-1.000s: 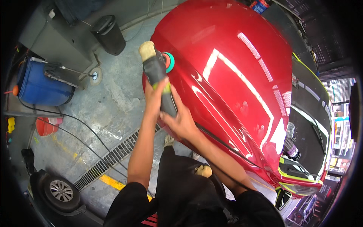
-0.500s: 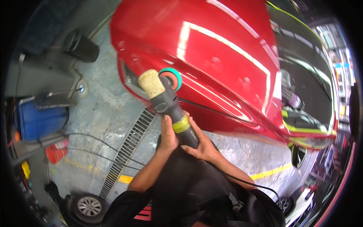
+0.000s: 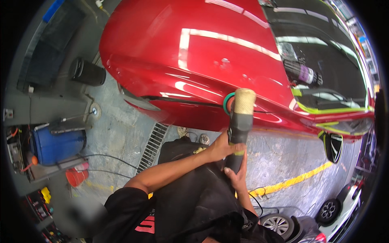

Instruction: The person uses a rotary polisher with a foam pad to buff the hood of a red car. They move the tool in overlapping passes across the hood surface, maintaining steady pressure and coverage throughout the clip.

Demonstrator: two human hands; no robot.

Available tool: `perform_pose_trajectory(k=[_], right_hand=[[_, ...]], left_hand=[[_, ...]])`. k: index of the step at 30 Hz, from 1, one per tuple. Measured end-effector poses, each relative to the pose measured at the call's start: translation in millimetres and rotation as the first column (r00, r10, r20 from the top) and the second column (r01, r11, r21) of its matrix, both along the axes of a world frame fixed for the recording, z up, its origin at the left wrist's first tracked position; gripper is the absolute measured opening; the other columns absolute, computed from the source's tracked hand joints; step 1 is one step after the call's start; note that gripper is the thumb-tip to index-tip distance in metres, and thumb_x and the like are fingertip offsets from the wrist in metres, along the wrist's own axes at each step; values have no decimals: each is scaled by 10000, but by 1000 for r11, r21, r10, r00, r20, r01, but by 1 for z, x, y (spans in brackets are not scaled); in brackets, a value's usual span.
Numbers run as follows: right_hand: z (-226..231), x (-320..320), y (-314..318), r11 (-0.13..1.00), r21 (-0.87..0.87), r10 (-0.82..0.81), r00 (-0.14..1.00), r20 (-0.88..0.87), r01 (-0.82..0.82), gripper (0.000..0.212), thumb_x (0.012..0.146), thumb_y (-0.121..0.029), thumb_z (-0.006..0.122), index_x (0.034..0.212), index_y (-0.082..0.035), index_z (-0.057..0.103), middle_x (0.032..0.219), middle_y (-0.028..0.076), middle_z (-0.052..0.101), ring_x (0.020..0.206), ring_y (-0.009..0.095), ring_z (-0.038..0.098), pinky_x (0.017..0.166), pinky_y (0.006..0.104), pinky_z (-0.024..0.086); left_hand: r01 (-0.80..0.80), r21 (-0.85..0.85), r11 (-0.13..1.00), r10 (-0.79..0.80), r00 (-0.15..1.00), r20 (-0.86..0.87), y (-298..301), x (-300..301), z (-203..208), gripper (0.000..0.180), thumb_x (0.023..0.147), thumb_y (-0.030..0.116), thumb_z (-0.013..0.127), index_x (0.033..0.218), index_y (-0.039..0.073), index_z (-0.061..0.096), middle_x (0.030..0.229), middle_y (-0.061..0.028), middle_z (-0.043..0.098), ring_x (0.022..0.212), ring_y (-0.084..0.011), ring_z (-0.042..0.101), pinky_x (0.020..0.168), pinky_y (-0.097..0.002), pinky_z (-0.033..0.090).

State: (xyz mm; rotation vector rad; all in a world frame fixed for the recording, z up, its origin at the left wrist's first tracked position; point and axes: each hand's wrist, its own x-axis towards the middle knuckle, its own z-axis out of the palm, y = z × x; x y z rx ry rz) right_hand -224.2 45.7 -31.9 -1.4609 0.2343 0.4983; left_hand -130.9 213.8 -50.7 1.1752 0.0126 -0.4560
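Both my hands are closed around a black car polisher [image 3: 241, 123] with a tan mesh-like cover over its head. My left hand [image 3: 223, 149] wraps the body near a yellow-green band, and my right hand [image 3: 239, 176] grips the handle's lower end. A teal and orange polishing pad [image 3: 227, 103] faces the side of the red car [image 3: 227, 52], by the fender line. Its working face is partly hidden, so firm contact cannot be told. White light strips reflect in the hood paint. A cord [image 3: 256, 200] trails from beside my right arm.
A purple-labelled bottle [image 3: 304, 73] lies at the windshield base, with yellow-green masking tape [image 3: 328, 110] along the edges. The side mirror [image 3: 333, 148] sticks out at right. A blue barrel [image 3: 58, 146], red bucket [image 3: 77, 177], black bin [image 3: 88, 72] and floor grate [image 3: 152, 141] are at left.
Both hands have carried the polisher rightward along the car, and it has turned from leaning left to nearly upright in view. My left forearm now reaches across my body. The view has shifted too.
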Motion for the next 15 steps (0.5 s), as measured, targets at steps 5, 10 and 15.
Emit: perform_pose_trajectory(k=[5,10,15], right_hand=[[-4,-5,-17,990,-124,95,971,219,-69,1148,846,-171,824,1710,-6,86,1646,251,370,1530,330,392,1255,440,317],[0,33,14,976,-27,218,945,242,-218,1133,851,-209,840,1722,-51,133,1685,271,358,1577,351,348,1267,442,298],[10,62,70,946,39,308,932,193,-321,1103,868,-177,811,1725,-59,126,1649,268,408,1516,324,447,1229,413,358]], left_hand=[[-40,58,998,39,999,16,-12,-14,-8,636,915,449,848,1284,19,560,1132,-74,642,1076,-153,619,942,-337,532],[-185,58,981,192,972,-138,29,-6,4,599,938,422,833,1297,25,565,1137,-59,649,1057,-142,628,930,-342,536],[-298,74,952,300,954,-10,94,-9,2,536,974,415,786,1286,30,582,1121,-64,657,1034,-135,635,914,-336,537]])
